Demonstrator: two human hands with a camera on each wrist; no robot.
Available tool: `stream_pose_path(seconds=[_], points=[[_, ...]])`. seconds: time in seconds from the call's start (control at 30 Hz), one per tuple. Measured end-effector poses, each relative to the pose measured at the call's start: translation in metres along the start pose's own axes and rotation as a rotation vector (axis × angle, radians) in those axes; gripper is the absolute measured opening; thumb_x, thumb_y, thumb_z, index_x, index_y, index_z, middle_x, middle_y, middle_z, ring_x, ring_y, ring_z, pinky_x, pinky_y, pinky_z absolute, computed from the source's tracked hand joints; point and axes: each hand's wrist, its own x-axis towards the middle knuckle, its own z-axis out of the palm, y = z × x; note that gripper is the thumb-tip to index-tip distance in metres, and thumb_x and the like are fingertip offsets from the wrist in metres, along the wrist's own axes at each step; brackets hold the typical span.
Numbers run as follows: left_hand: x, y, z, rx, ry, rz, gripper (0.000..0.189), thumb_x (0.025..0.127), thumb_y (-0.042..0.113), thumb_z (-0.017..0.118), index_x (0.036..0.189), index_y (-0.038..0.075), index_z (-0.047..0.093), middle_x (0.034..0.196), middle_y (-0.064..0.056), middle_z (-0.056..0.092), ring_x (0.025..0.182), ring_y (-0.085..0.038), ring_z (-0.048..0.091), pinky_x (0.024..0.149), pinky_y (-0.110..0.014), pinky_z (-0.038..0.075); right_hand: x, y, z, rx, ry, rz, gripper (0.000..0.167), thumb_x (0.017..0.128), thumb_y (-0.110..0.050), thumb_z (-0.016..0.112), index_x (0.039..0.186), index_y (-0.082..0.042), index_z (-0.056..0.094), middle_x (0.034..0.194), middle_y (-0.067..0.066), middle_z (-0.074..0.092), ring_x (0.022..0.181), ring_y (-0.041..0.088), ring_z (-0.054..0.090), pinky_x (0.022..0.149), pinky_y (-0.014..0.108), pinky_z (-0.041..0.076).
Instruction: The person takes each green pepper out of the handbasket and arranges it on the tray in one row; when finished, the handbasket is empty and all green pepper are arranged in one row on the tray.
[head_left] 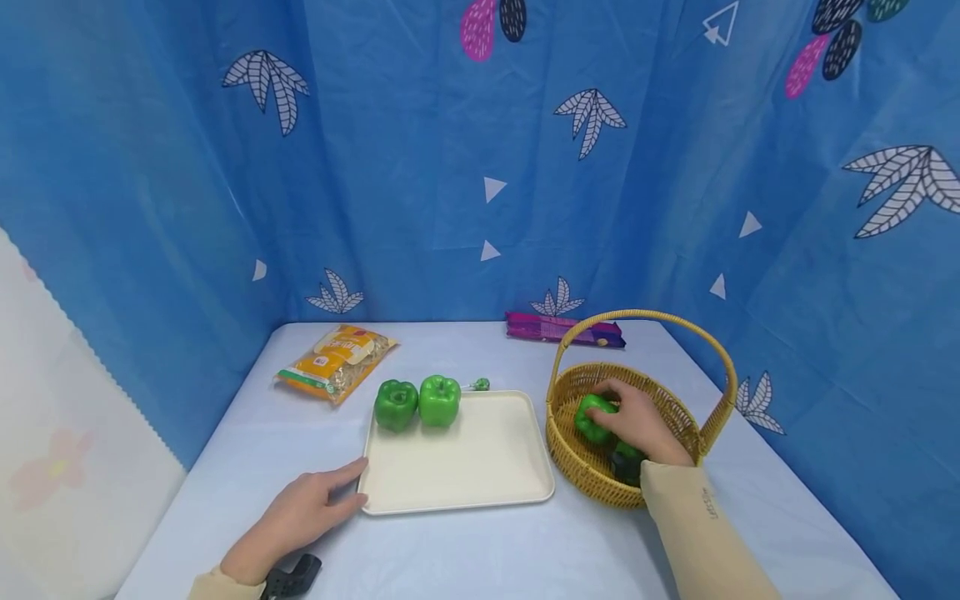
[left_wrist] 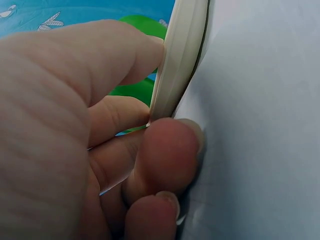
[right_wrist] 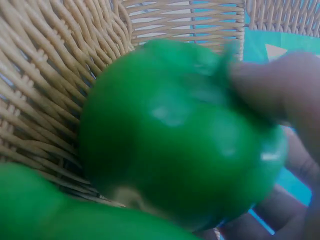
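Note:
Inside the wicker basket [head_left: 573, 467] at the right, my right hand [head_left: 637, 421] grips a green bell pepper [head_left: 594, 418]. In the right wrist view, the thumb lies by the stem of that pepper [right_wrist: 175, 130] and fingers reach round its side. A second green pepper [right_wrist: 75, 212] lies beside it in the basket. My left hand [head_left: 300, 508] rests at the left edge of a cream tray [head_left: 487, 458], thumb and forefinger extended to touch its rim [left_wrist: 182, 55]. Two more green peppers, one darker [head_left: 396, 406] and one lighter [head_left: 439, 402], stand at the tray's back left corner.
An orange-and-clear food bag [head_left: 337, 362] lies at the back left of the table. Behind the tray is a small green item [head_left: 481, 384]. A long purple packet [head_left: 566, 329] lies along the back edge, and the basket's tall handle [head_left: 645, 313] arches over the right hand.

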Motion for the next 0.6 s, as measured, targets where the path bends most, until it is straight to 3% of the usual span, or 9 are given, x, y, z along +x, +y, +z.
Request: stream_pose_path(seconds=[0.1,0.2,0.33,0.47,0.6], points=[[0.0003,-0.0007,0.0005,0.006,0.0,-0.005,0.061,0.092,0.045,0.075,0.145,0.017,0.062,0.145,-0.003,0.063,0.102,-0.018,0.07,0.105,-0.053,0.052,-0.0001,-0.0015,-0.0012,0.024,0.045,0.027,0.045,0.097,-0.039,0.071,0.131,-0.013,0.061,0.133,0.017,0.065,0.118,0.037,0.063,0.089,0.051,0.058],[0.0005,-0.0012,0.0009,0.01,-0.001,-0.009,0.061,0.092,0.046,0.075,0.145,0.018,0.062,0.145,-0.003,0.063,0.095,-0.009,0.065,0.105,-0.053,0.052,-0.0012,-0.002,-0.0032,0.053,0.088,0.041,0.048,0.1,-0.041,0.067,0.134,-0.01,0.055,0.137,0.022,0.061,0.122,0.041,0.061,0.084,0.049,0.06],[0.0007,-0.0023,0.0012,0.008,0.002,-0.004,0.062,0.092,0.047,0.075,0.145,0.017,0.062,0.145,-0.002,0.063,0.112,-0.018,0.069,0.105,-0.053,0.051,-0.0008,-0.001,-0.0041,0.062,0.142,0.038,0.041,0.104,-0.036,0.061,0.134,-0.009,0.053,0.139,0.023,0.059,0.122,0.042,0.061,0.085,0.051,0.059],[0.0015,-0.0029,0.0012,0.005,0.005,0.007,0.062,0.093,0.047,0.074,0.145,0.017,0.061,0.145,-0.001,0.063,0.127,-0.028,0.065,0.107,-0.053,0.051,0.0001,-0.0004,-0.0034,0.048,0.176,0.035,0.03,0.105,-0.027,0.057,0.129,-0.009,0.056,0.135,0.022,0.061,0.118,0.041,0.062,0.09,0.055,0.056],[0.0019,-0.003,0.0017,0.0,0.006,0.013,0.061,0.093,0.046,0.074,0.145,0.016,0.061,0.145,-0.001,0.063,0.131,-0.03,0.061,0.108,-0.053,0.05,-0.0006,-0.0009,-0.0034,0.037,0.183,0.041,0.025,0.105,-0.023,0.056,0.125,-0.009,0.059,0.13,0.023,0.063,0.114,0.041,0.063,0.088,0.056,0.056]])
